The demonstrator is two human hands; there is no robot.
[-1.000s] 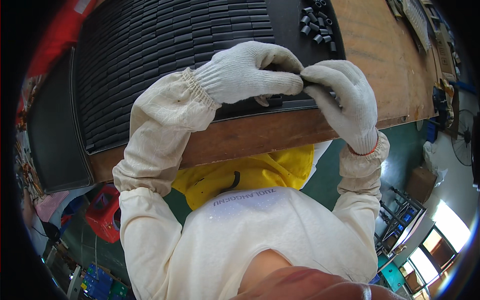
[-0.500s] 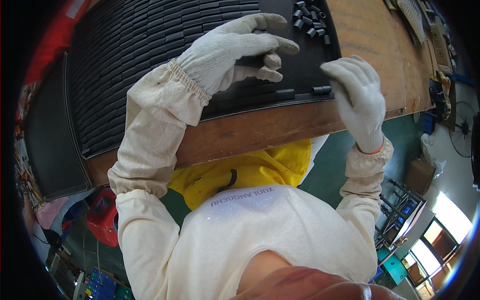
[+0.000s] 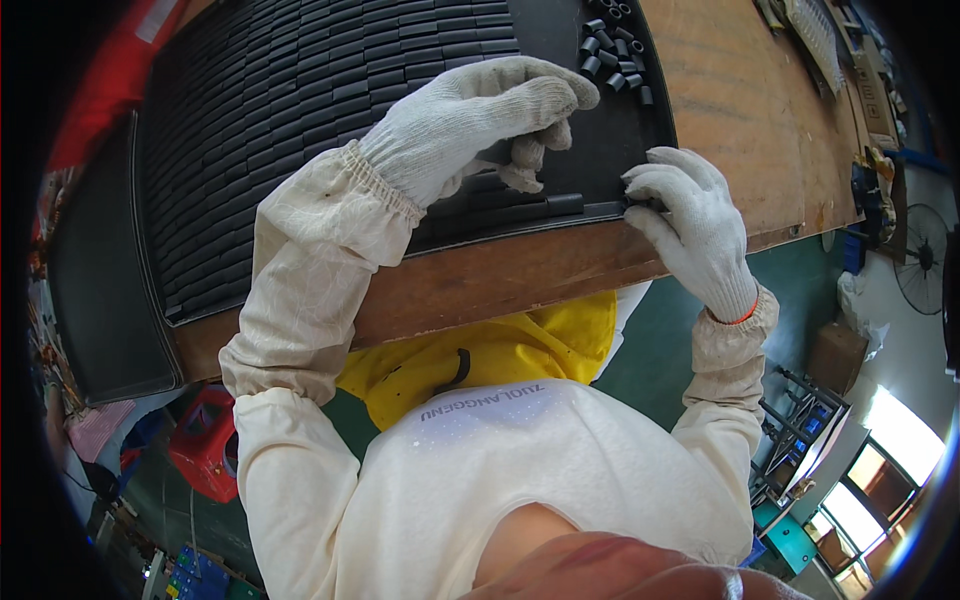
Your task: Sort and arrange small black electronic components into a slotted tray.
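My left hand (image 3: 490, 115), in a knitted white glove, hangs over the black tray (image 3: 600, 150) with its fingers curled inward. What they hold, if anything, is hidden. My right hand (image 3: 695, 215), also gloved, is at the tray's near right corner, thumb and fingers closed on a short black tube that shows only in part between them. Just left of it, a black tube (image 3: 565, 204) lies along the near rim, at the end of a row. Packed rows of black tubes (image 3: 300, 110) fill the tray's left and middle.
Several loose black tubes (image 3: 615, 55) lie at the tray's far right. The tray rests on a wooden table (image 3: 740, 80). Another black tray (image 3: 95, 270) stands at the left, and a red stool (image 3: 205, 440) is on the floor below it.
My right hand has come down and left onto the lone tube at the near corner, and its fingers have closed. My left hand's spread fingers have curled in.
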